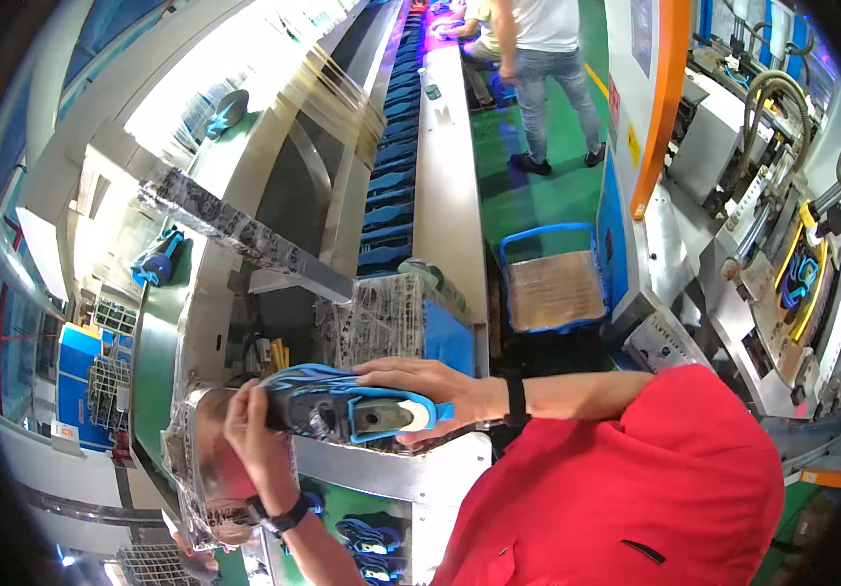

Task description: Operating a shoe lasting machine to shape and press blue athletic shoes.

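I hold a blue and black shoe sole (342, 405) between both hands in front of my chest. My right hand (425, 386) wraps over its heel end, fingers along the top edge. At the toe end my left hand (254, 435) grips it from below, thumb up. The sole lies roughly level, its patterned side facing me, over a foil-wrapped metal ledge (196, 459).
A long conveyor (391, 166) carrying several blue soles runs away from me. A blue cart with a cardboard base (554, 288) stands on the green floor. A person in jeans (547, 78) stands further back. A moulding machine (781, 283) fills the right side.
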`<state>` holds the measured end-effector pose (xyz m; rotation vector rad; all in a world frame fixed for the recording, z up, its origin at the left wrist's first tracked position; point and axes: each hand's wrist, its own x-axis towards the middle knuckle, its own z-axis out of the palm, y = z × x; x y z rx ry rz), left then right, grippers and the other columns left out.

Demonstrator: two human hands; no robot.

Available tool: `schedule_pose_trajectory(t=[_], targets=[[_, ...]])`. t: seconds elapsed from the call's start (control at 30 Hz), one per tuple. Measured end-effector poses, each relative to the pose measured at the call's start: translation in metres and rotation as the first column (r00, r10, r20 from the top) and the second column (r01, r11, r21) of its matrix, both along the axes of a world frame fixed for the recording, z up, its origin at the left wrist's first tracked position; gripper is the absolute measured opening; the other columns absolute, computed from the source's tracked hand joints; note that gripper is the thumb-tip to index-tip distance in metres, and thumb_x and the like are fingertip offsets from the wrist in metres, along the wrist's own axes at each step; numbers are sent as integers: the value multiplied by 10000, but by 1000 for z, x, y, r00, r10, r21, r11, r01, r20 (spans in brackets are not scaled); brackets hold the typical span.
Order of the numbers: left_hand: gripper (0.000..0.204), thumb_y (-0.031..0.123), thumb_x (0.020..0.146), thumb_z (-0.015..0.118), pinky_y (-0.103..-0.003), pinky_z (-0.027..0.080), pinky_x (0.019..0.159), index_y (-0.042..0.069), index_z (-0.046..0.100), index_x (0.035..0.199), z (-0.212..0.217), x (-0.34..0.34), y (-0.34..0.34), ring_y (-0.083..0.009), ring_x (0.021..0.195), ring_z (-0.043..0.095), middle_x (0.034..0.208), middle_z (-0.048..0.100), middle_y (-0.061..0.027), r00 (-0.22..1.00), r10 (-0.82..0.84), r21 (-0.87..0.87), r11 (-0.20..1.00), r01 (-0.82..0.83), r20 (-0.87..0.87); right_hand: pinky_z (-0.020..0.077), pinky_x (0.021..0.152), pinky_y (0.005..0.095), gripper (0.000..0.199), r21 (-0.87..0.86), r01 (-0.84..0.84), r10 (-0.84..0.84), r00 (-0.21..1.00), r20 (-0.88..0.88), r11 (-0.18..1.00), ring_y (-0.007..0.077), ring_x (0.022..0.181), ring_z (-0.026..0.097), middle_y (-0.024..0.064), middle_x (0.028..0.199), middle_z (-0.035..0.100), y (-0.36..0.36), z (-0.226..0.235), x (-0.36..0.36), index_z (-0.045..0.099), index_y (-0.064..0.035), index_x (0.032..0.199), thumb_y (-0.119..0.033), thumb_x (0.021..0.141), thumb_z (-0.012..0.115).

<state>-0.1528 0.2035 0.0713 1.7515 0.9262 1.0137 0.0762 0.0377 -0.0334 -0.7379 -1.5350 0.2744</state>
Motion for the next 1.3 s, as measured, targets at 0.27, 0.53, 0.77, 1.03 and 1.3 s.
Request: schedule_pose_trajectory(t=[0.27, 0.53, 0.77, 1.03, 1.3], targets=[[620, 395, 1062, 492, -376, 309, 1152, -85, 443, 1452, -100, 43, -1, -281, 1385, 418, 1500, 451, -211, 992, 8, 3, 1000, -7, -128, 487, 1013, 480, 730, -288, 320, -339, 941, -17, 903, 398, 1187, 588, 195, 1287, 610, 1, -31, 2, 511, -56, 1352, -257, 728, 831], [687, 401, 1052, 487, -489, 189, 1221, -2, 276, 1566, -124, 26, -55, -414, 1519, 205, 1634, 205, -277, 936, 83, 334, 942, 38, -342, 501, 991, 467, 720, -271, 359, -380, 925, -29, 893, 392, 1169, 598, 182, 1265, 619, 18, -35, -10, 509, -73, 1342, -243, 726, 841], [798, 376, 982, 618, -503, 373, 1133, 17, 231, 1581, -125, 27, -64, -489, 1434, 346, 1614, 218, -307, 929, 166, 474, 881, 12, -332, 456, 1073, 430, 872, -553, 115, -96, 993, 64, 826, 398, 1270, 566, 257, 1356, 581, 1, 26, 6, 427, 5, 1446, -276, 745, 863], [891, 313, 890, 733, -538, 339, 1144, -20, 253, 1562, -126, 22, -61, -534, 1408, 339, 1599, 215, -335, 939, 149, 473, 881, 17, -311, 521, 943, 493, 640, -561, 533, -55, 754, 654, 633, 436, 1099, 646, 300, 1108, 661, 60, 94, -27, 501, 36, 1220, -232, 733, 817], [869, 329, 880, 735, -568, 329, 1131, -50, 299, 1529, -129, 13, -55, -551, 1385, 350, 1573, 248, -356, 965, 87, 455, 890, 37, -249, 568, 758, 502, 634, -416, 693, -87, 567, 819, 589, 428, 881, 704, 243, 895, 700, 76, 93, -37, 518, 47, 1118, -234, 650, 840]])
